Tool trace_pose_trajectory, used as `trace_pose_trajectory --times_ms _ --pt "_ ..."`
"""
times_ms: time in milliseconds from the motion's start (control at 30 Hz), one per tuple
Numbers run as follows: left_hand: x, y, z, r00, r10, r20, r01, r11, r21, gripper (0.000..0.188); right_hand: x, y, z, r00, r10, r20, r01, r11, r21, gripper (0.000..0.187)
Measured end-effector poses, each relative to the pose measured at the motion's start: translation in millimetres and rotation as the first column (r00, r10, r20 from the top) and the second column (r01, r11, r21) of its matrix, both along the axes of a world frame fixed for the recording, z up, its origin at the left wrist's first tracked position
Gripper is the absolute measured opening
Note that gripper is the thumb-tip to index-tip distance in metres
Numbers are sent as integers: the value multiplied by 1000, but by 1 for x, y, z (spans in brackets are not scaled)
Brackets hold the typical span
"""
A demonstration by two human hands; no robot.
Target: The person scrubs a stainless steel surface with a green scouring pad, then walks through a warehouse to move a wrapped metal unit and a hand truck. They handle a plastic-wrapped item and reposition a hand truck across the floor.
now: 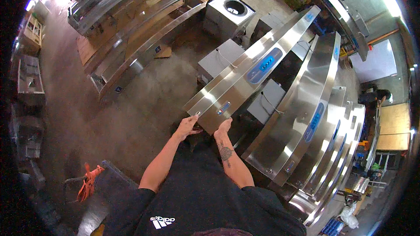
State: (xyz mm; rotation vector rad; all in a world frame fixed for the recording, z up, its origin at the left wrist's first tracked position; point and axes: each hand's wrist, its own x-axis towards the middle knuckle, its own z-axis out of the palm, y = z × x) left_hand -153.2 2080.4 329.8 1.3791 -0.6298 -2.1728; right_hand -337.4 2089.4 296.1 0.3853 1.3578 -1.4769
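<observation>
A long stainless steel hood-like housing (245,85) with a blue oval label on its face stretches from in front of me toward the far right. My left hand (188,127) grips its near left corner, the thumb on top and the other fingers curled beneath. At the near right corner, my right hand (223,127) is closed around the lower edge, its fingertips partly hidden by the metal. The near end is close to my body.
Several similar steel housings (291,140) stand in a row on the right. Grey boxes (222,57) with cables sit beside the held one. Ahead are a white box with a round opening (229,11) and a long steel frame (144,61). Orange cord (89,181) lies lower left. Another person (378,96) is far right.
</observation>
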Motion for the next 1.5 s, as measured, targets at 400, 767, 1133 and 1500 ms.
trace_pose_trajectory --times_ms 400,767,1133,1500 --pt "226 -50 -95 969 -183 163 178 983 44 50 8 -10 18 946 107 -307 -129 990 -51 43" --pt "528 -118 -116 718 63 694 -71 997 -17 31 52 -28 51 943 164 -290 -139 985 106 50" --pt "392 -346 -73 897 -237 373 236 971 49 35 -34 -67 23 423 580 -696 492 499 714 50" --pt "331 -623 -99 403 -263 876 645 761 -68 38 -90 -379 42 26 527 -850 157 837 524 35"
